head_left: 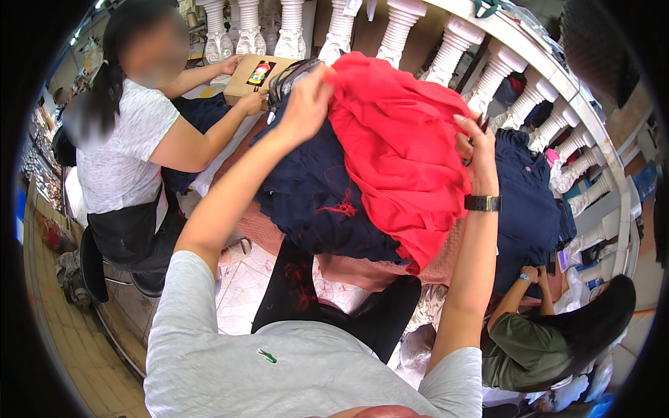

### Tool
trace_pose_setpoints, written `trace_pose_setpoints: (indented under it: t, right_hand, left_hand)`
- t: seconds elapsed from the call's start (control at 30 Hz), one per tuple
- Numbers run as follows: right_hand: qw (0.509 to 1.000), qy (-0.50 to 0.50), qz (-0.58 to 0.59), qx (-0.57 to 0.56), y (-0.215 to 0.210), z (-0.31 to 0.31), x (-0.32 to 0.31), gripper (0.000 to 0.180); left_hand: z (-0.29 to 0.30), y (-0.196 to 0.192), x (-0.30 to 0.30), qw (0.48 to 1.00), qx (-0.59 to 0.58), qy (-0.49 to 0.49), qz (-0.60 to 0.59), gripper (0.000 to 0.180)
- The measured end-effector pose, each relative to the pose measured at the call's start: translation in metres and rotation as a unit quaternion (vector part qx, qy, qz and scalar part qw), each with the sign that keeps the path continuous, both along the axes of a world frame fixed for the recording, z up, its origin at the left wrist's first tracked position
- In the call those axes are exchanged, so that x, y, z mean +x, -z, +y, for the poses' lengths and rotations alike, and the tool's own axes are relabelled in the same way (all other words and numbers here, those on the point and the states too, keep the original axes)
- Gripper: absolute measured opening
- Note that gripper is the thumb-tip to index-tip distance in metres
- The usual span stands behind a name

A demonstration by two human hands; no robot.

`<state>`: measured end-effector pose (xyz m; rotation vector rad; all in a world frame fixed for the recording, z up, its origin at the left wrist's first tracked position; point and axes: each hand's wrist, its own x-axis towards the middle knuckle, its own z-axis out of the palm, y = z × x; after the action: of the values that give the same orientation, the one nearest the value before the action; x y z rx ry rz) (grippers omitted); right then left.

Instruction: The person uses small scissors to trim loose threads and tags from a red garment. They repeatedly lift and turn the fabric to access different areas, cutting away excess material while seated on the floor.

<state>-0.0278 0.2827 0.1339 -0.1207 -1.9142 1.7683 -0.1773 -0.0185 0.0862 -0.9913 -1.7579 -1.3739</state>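
the red cloth [401, 146] lies spread over a pile of dark navy cloth [306, 188], in front of the seated person, with a pinkish cloth [355, 272] showing beneath. the left hand [306, 103] is closed on the red cloth's upper left edge. the right hand [477, 146] is curled at its right edge, a small dark thing [484, 124] by the fingers; whether it grips the cloth, one cannot tell. loose red threads [341, 207] lie on the navy pile. at left, a co-worker [125, 139] holds a brown box [256, 73].
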Motion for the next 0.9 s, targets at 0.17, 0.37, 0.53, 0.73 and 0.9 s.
trace_pose_setpoints:
  t: [0.17,0.37,0.53,0.73,0.9]
  right_hand:
    - [0.925,0.087,-0.05,0.366,0.031,-0.038,0.024,0.06]
    - [0.942,0.143,0.117,0.28,0.002,-0.011,0.032,0.012]
    - [0.949,0.089,0.077,0.291,-0.032,-0.062,0.055,0.026]
    - [0.909,0.102,-0.006,0.403,0.0,-0.054,0.046,0.038]
    - [0.972,0.111,0.126,0.167,-0.034,0.0,0.033,0.01]
  left_hand:
    - [0.007,-0.069,-0.037,0.995,0.07,0.065,-0.03,0.024]
    - [0.017,-0.158,-0.082,0.997,0.0,0.056,-0.054,0.035]
    - [-0.009,-0.197,-0.068,0.925,0.149,0.268,-0.222,0.027]
    - [-0.025,-0.193,-0.088,0.897,0.112,0.327,-0.275,0.031]
    - [-0.041,-0.172,-0.103,0.882,0.072,0.36,-0.295,0.04]
